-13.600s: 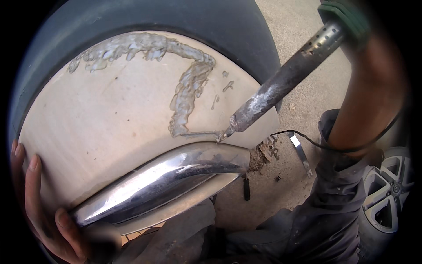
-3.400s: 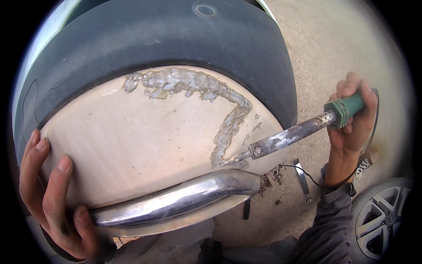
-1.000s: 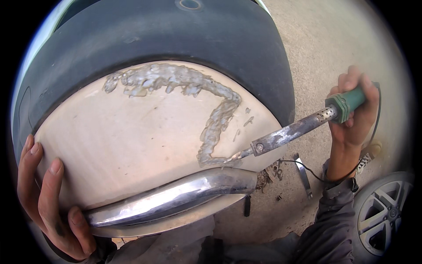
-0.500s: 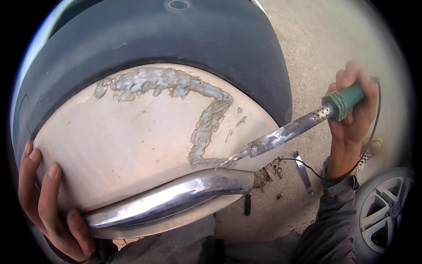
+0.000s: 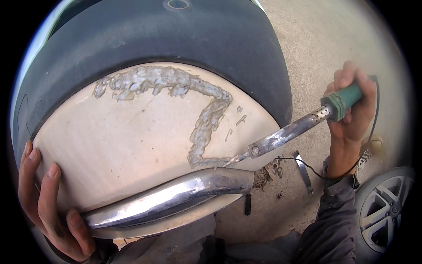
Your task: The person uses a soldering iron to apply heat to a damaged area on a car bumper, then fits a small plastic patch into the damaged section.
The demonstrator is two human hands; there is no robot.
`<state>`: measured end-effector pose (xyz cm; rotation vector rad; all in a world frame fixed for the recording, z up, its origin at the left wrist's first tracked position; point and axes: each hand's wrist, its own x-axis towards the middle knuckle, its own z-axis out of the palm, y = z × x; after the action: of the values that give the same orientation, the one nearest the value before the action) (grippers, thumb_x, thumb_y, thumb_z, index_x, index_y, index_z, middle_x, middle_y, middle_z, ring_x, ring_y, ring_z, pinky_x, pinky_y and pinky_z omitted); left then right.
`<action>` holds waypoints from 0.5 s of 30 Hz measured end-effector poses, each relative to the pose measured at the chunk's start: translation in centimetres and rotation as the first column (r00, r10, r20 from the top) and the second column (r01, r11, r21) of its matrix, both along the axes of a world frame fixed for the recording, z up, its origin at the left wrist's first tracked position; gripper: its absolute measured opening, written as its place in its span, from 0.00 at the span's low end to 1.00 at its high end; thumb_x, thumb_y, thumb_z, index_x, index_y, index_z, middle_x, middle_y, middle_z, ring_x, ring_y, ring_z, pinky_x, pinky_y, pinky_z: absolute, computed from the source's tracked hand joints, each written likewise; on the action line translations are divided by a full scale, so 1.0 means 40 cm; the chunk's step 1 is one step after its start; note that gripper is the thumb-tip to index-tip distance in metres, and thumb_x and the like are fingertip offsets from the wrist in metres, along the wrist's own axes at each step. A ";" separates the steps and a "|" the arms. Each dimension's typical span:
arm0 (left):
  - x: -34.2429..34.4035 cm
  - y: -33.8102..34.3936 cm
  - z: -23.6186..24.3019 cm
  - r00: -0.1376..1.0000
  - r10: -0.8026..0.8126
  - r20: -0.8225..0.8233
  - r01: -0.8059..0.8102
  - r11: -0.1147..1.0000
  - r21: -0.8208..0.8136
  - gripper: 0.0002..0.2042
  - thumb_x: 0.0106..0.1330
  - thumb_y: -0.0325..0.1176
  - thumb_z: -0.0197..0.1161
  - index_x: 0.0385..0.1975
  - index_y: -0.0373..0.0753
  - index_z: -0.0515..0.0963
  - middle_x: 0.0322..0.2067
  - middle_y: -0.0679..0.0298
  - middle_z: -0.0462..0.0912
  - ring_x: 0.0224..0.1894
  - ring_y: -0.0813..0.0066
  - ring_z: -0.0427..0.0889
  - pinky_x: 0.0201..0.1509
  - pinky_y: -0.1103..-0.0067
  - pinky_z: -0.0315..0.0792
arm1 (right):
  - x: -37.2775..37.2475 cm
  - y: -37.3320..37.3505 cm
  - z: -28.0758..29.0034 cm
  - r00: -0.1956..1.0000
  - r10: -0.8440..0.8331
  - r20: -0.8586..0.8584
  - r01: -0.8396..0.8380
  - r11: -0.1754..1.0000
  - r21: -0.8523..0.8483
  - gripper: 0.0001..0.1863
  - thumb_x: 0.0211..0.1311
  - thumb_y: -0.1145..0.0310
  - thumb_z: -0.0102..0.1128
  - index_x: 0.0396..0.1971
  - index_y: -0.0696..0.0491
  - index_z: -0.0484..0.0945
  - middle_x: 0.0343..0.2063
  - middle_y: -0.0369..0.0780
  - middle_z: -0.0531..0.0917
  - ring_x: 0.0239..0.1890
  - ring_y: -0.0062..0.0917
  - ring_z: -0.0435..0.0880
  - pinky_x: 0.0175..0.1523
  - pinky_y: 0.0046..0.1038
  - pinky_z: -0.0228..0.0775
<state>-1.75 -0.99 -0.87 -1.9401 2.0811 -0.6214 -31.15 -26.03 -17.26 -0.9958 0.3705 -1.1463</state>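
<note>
My right hand [image 5: 351, 99] is closed round the green handle of a soldering iron [image 5: 290, 131]. Its metal shaft slants down to the left, and the tip touches the lower right end of a rough grey melted seam [image 5: 204, 132]. That seam runs along the top of a cream plastic panel [image 5: 127, 145], then bends down toward a shiny chrome trim [image 5: 176, 189]. My left hand [image 5: 55, 202] grips the panel's lower left edge, fingers spread over its face and the thumb by the chrome; nothing else shows in it.
The panel rests against a dark grey bumper-like part [image 5: 176, 39]. A black cord [image 5: 376, 110] trails from the iron. On the concrete ground lie a flat metal strip [image 5: 303, 174] and a small black-handled thing [image 5: 247, 204]. A car wheel [image 5: 380, 213] stands at lower right, near a shoe [image 5: 371, 145].
The iron's tip has shifted very slightly to the right along the seam's end, with my right hand tilting a little. My left hand has stayed in place.
</note>
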 end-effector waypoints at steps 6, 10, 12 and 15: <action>-0.011 -0.009 -0.015 1.000 -0.017 -0.011 0.016 0.999 -0.044 0.22 0.63 0.38 0.38 0.56 0.39 0.67 0.60 0.49 0.59 0.63 0.47 0.58 0.64 0.54 0.54 | 0.000 -0.003 0.001 1.000 -0.003 0.017 0.003 1.000 0.003 0.19 0.65 0.59 0.41 0.21 0.57 0.70 0.09 0.31 0.65 0.04 0.08 0.51 0.10 0.13 0.45; -0.009 -0.006 -0.013 1.000 -0.028 -0.004 0.028 0.999 -0.035 0.23 0.63 0.38 0.38 0.56 0.38 0.66 0.60 0.49 0.59 0.63 0.47 0.58 0.64 0.54 0.54 | -0.005 -0.004 -0.003 1.000 -0.001 0.006 0.001 1.000 -0.015 0.19 0.65 0.59 0.41 0.22 0.57 0.70 0.10 0.31 0.65 0.04 0.08 0.51 0.10 0.13 0.45; -0.012 -0.007 -0.012 1.000 -0.028 0.002 0.028 0.999 -0.032 0.22 0.63 0.37 0.38 0.57 0.38 0.66 0.60 0.49 0.59 0.63 0.46 0.58 0.64 0.55 0.54 | -0.007 -0.006 -0.003 1.000 0.000 0.010 0.000 1.000 -0.021 0.19 0.65 0.59 0.41 0.22 0.57 0.70 0.10 0.31 0.65 0.04 0.08 0.51 0.10 0.13 0.45; -0.013 -0.009 -0.008 0.999 -0.031 0.007 0.032 0.999 -0.022 0.22 0.64 0.37 0.37 0.57 0.38 0.66 0.60 0.48 0.59 0.63 0.46 0.58 0.64 0.55 0.54 | -0.011 -0.007 0.000 1.000 0.009 0.020 -0.008 1.000 -0.019 0.19 0.65 0.59 0.42 0.22 0.58 0.70 0.09 0.31 0.65 0.04 0.08 0.52 0.09 0.13 0.44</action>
<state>-2.26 -1.37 -1.18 -1.9178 2.1135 -0.6586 -31.58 -26.32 -17.27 -1.0010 0.3398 -1.1530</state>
